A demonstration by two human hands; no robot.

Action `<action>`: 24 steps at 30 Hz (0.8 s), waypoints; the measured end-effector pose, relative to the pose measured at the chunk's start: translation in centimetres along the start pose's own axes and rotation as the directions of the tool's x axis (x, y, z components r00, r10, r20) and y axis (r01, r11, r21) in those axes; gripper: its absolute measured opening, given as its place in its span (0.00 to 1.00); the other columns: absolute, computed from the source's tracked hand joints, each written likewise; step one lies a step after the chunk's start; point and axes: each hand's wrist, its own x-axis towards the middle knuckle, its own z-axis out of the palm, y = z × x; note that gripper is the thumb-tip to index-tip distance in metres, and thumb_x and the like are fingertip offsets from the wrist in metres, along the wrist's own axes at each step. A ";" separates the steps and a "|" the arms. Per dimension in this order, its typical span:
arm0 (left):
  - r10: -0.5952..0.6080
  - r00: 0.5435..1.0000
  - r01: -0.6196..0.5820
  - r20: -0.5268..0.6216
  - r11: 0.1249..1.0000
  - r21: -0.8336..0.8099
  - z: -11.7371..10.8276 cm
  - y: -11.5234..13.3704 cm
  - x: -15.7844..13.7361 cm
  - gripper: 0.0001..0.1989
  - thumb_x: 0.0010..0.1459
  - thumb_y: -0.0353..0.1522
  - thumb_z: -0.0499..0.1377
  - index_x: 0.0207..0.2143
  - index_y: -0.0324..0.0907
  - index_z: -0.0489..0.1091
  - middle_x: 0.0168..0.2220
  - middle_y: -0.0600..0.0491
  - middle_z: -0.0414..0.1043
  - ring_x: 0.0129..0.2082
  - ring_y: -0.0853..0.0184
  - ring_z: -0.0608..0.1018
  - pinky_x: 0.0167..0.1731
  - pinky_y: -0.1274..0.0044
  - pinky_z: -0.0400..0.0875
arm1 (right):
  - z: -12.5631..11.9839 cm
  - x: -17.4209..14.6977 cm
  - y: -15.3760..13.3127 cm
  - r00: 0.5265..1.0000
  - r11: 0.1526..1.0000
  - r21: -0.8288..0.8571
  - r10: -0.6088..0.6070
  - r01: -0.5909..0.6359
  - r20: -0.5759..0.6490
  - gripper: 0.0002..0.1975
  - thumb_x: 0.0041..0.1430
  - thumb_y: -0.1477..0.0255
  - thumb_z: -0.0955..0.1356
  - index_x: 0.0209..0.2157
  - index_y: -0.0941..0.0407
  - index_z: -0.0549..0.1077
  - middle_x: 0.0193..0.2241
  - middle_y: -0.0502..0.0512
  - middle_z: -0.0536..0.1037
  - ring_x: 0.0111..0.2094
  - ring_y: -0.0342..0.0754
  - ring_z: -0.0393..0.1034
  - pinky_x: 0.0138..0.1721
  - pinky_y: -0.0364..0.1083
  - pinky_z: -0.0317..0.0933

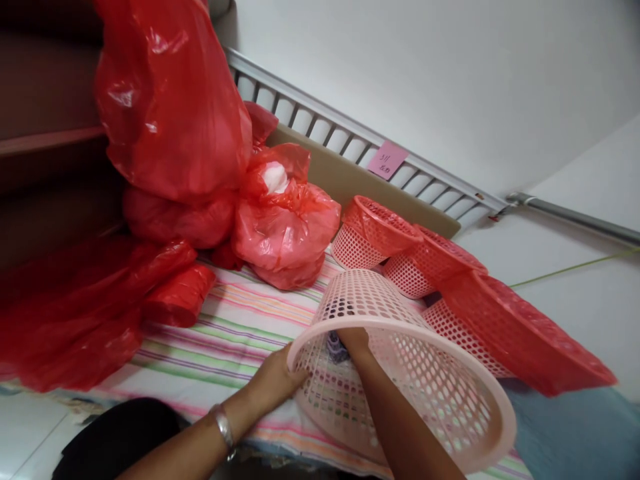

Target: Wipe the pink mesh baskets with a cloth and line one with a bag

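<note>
A pale pink perforated plastic basket (425, 327) lies tipped on its side on the striped cloth (210, 360), its mouth facing me. My left hand (285, 373), with a silver bracelet on the wrist, grips the left side of the basket's rim. Inside the basket, my right hand (354, 341) is closed on a bunched, dark greyish-purple cloth (337, 349). It is close to the basket's inner wall; its fingertips are partly hidden.
Similar baskets lined with red plastic bags (380, 230) stand along the right. Filled red bags (285, 233) are piled at the back left, near a roll of red bags (180, 297). A metal rail (350, 130) with a pink note (388, 160) runs behind.
</note>
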 end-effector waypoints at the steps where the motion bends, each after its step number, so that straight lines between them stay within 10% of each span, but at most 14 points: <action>1: -0.044 0.998 0.046 0.039 0.998 -0.040 0.7 -0.5 -0.2 0.14 0.50 0.33 0.56 0.40 0.38 0.71 0.32 0.50 0.76 0.28 0.66 0.76 0.26 0.78 0.70 | 0.1 -0.1 0.2 1.000 1.000 0.008 0.001 -0.001 -0.002 0.20 0.63 0.66 0.56 0.51 0.54 0.69 0.56 0.58 0.66 0.58 0.55 0.56 0.55 0.50 0.53; 4: -0.148 0.982 0.161 0.114 0.981 -0.108 2.4 -1.8 -0.5 0.13 0.53 0.36 0.52 0.33 0.36 0.70 0.17 0.56 0.67 0.11 0.72 0.67 0.11 0.82 0.59 | 0.2 -0.6 0.4 1.000 1.000 0.029 -0.008 0.008 0.003 0.20 0.62 0.66 0.56 0.52 0.56 0.67 0.56 0.59 0.65 0.59 0.52 0.56 0.56 0.47 0.52; 10: -0.128 0.984 0.151 0.125 0.970 -0.191 2.7 -2.3 -0.2 0.11 0.53 0.35 0.50 0.26 0.37 0.66 0.09 0.59 0.61 0.08 0.72 0.67 0.09 0.84 0.60 | 0.7 -5.8 -1.0 0.999 0.998 0.050 -0.038 0.036 0.033 0.22 0.61 0.65 0.55 0.51 0.61 0.65 0.42 0.64 0.76 0.43 0.55 0.72 0.43 0.50 0.62; 18: -0.159 0.981 0.173 0.107 0.974 -0.144 2.8 -2.1 -0.3 0.09 0.52 0.33 0.50 0.28 0.37 0.67 0.10 0.59 0.62 0.09 0.70 0.68 0.10 0.82 0.61 | 1.7 -16.7 -1.5 0.979 0.964 0.193 -0.196 0.183 0.054 0.17 0.61 0.66 0.55 0.47 0.57 0.65 0.39 0.61 0.76 0.40 0.54 0.72 0.39 0.48 0.61; 24: 0.079 0.995 -0.079 -0.066 0.997 0.004 0.5 -0.2 0.4 0.10 0.51 0.30 0.51 0.31 0.37 0.72 0.27 0.51 0.76 0.25 0.67 0.75 0.25 0.79 0.68 | 0.6 -14.7 -2.2 0.975 0.958 0.193 -0.221 0.213 0.019 0.17 0.61 0.65 0.55 0.46 0.57 0.64 0.39 0.61 0.76 0.40 0.55 0.72 0.39 0.48 0.61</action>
